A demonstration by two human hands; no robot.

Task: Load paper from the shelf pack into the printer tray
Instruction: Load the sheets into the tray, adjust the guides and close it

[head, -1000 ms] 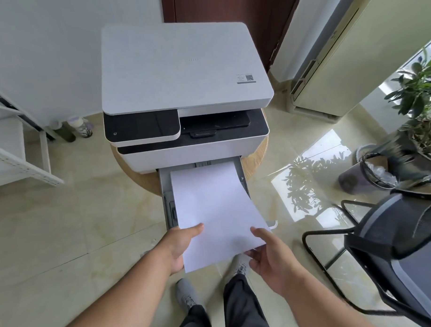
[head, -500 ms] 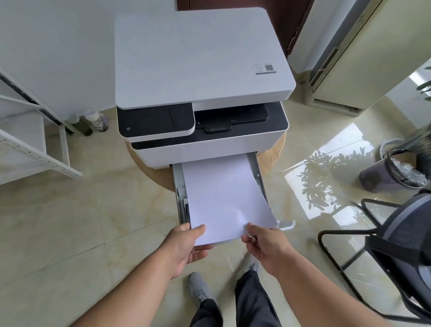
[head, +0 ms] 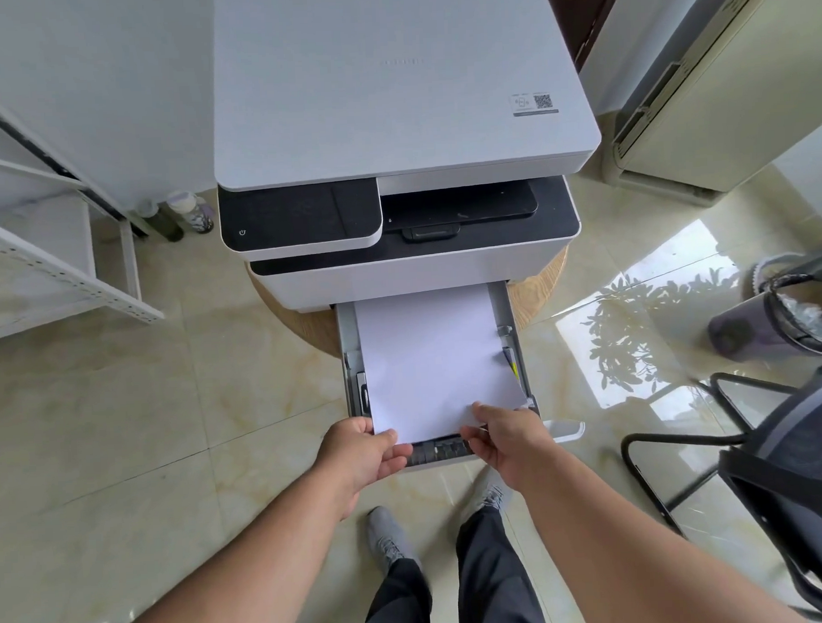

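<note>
Paper, a white sheaf of plain sheets (head: 436, 361), lies low in the grey pull-out printer tray (head: 506, 308), left hand (head: 362, 450) and right hand (head: 507, 440) each pinching a near corner, likely to square it between the guides.

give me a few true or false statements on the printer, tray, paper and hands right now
1. The tray is pulled out of the printer. True.
2. Only the right hand holds the paper. False: the left hand also grips its near edge.
3. The printer's lid is raised. False: it lies shut and flat.
4. The paper's far end lies inside the tray. True.
5. The printer stands directly on the floor. False: it sits on a round wooden stand.
</note>
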